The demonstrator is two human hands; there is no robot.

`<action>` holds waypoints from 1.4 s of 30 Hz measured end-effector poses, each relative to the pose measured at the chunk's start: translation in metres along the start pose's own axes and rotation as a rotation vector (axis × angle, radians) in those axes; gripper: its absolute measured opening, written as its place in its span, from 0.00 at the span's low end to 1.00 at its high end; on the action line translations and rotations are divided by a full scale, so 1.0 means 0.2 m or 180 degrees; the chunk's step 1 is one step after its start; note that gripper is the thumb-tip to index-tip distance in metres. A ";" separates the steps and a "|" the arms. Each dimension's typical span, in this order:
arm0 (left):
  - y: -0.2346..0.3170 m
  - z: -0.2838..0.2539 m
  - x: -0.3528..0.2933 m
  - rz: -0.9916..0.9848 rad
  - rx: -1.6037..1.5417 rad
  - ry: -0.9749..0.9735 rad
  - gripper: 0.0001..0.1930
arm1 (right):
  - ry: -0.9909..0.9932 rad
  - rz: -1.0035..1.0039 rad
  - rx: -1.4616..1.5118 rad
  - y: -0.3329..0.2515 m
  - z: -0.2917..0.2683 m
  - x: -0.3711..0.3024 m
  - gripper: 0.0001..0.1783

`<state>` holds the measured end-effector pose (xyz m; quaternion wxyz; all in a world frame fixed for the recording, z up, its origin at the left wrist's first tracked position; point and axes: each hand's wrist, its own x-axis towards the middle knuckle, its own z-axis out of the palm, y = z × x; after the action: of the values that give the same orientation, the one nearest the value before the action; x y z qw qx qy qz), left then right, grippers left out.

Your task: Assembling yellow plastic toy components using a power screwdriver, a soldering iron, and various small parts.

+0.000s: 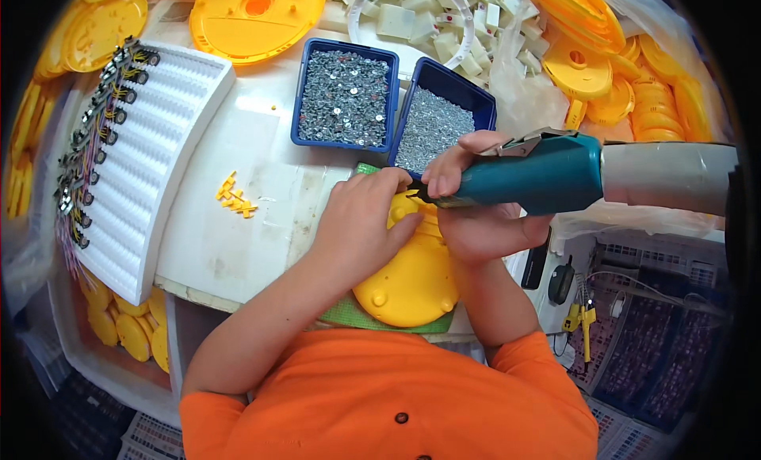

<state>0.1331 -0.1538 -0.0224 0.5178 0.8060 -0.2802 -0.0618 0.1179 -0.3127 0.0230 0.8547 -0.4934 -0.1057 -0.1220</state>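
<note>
A rounded yellow plastic housing (414, 286) lies on a green mat (341, 311) at the table's near edge, close to my body. My left hand (361, 222) grips its far left side, thumb on the surface and fingers curled by the far edge. In my right hand (468, 198) is a teal power screwdriver (527, 175), held nearly level with its dark tip pointing left. That tip comes down at the far end of the housing, beside my left fingertips. Whether a screw sits under the tip is hidden by my fingers.
Beyond my hands stand two blue bins, one of mixed screws (345, 95) and one of small silvery screws (436, 123). Small yellow pieces (235, 197) lie left of centre. A white ridged foam tray (151, 159) holds wired parts. Yellow shells (590, 72) are piled far right.
</note>
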 end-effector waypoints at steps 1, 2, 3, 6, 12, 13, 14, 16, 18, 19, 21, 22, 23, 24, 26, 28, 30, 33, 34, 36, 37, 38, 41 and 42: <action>0.00 -0.01 -0.01 -0.0034 -0.0001 -0.0027 0.21 | 0.0010 -0.0003 0.0002 0.01 0.00 0.00 0.54; -0.01 -0.01 -0.01 -0.0045 -0.0005 -0.0057 0.21 | -0.0055 -0.0042 -0.0031 0.02 0.00 0.00 0.53; -0.01 -0.01 -0.01 -0.0022 -0.0006 -0.0068 0.21 | -0.0121 -0.0081 -0.0063 0.02 -0.01 0.00 0.52; 0.00 -0.01 0.00 -0.0097 -0.0046 -0.0174 0.20 | -0.0220 0.0001 -0.0132 0.01 0.00 -0.01 0.50; 0.02 -0.01 0.01 -0.0060 -0.0103 -0.0113 0.18 | -0.0092 -0.0054 0.0019 0.02 -0.01 -0.04 0.53; 0.03 -0.01 0.01 -0.0110 -0.0032 -0.0215 0.19 | -0.0067 -0.0091 0.0013 0.00 -0.01 -0.04 0.53; 0.03 -0.02 0.01 -0.0168 0.0043 -0.0314 0.21 | -0.0068 -0.0131 -0.0099 -0.04 0.00 -0.04 0.54; 0.06 -0.04 0.02 0.0159 0.0443 -0.0252 0.20 | 0.0004 -0.0302 -0.0167 -0.13 0.00 -0.05 0.56; 0.12 -0.04 0.04 0.0487 0.0816 -0.0191 0.19 | 0.0068 -0.0609 -0.0320 -0.25 -0.02 -0.08 0.55; 0.15 -0.04 0.06 0.0872 0.1152 -0.0165 0.18 | 0.0094 -0.0627 -0.0238 -0.29 -0.04 -0.11 0.54; 0.21 0.01 0.12 0.1304 0.1486 -0.0159 0.18 | 0.0142 -0.0721 -0.0303 -0.32 -0.13 -0.17 0.53; 0.23 0.04 0.14 0.1499 0.1381 -0.0352 0.18 | 0.0153 -0.0777 -0.0354 -0.32 -0.17 -0.19 0.52; 0.25 0.07 0.17 0.1688 0.1274 -0.0546 0.19 | 0.0183 -0.0803 -0.0362 -0.31 -0.19 -0.21 0.52; 0.24 0.10 0.19 0.1657 0.1407 -0.0901 0.23 | 0.0310 -0.0742 -0.0309 -0.30 -0.20 -0.23 0.52; 0.21 0.15 0.22 0.1500 0.1494 -0.1043 0.24 | 0.0538 -0.0693 -0.0119 -0.28 -0.19 -0.24 0.50; 0.21 0.17 0.22 0.1267 0.1685 -0.1221 0.32 | 0.0520 -0.0745 -0.0037 -0.25 -0.20 -0.24 0.50; 0.20 0.18 0.22 0.1331 0.1691 -0.1159 0.36 | 0.0422 -0.0626 0.0115 -0.23 -0.21 -0.23 0.49; 0.19 0.19 0.22 0.1372 0.1716 -0.1118 0.43 | 0.0409 -0.0551 0.0562 -0.16 -0.25 -0.25 0.48; 0.19 0.19 0.22 0.1346 0.1736 -0.1153 0.46 | 0.0416 -0.0573 0.0558 -0.15 -0.24 -0.24 0.48; 0.19 0.19 0.22 0.1320 0.1725 -0.1123 0.37 | 0.0511 -0.0385 0.0580 -0.15 -0.24 -0.24 0.48; 0.19 0.19 0.22 0.1276 0.1709 -0.1091 0.30 | 0.0514 -0.0401 0.0577 -0.14 -0.25 -0.25 0.48; 0.19 0.19 0.22 0.1291 0.1712 -0.1097 0.30 | 0.0438 -0.0420 0.0613 -0.13 -0.26 -0.25 0.48; 0.20 0.20 0.21 0.1340 0.1695 -0.1139 0.30 | 0.0460 -0.0476 0.0736 -0.13 -0.25 -0.26 0.49; 0.19 0.20 0.21 0.1357 0.1704 -0.1077 0.31 | 0.0550 -0.0500 0.0825 -0.13 -0.24 -0.27 0.50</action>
<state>0.1378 -0.2199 0.0003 0.2367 0.8147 -0.5293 -0.0095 0.0620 -0.3623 0.0043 0.9049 -0.3570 -0.0849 -0.2157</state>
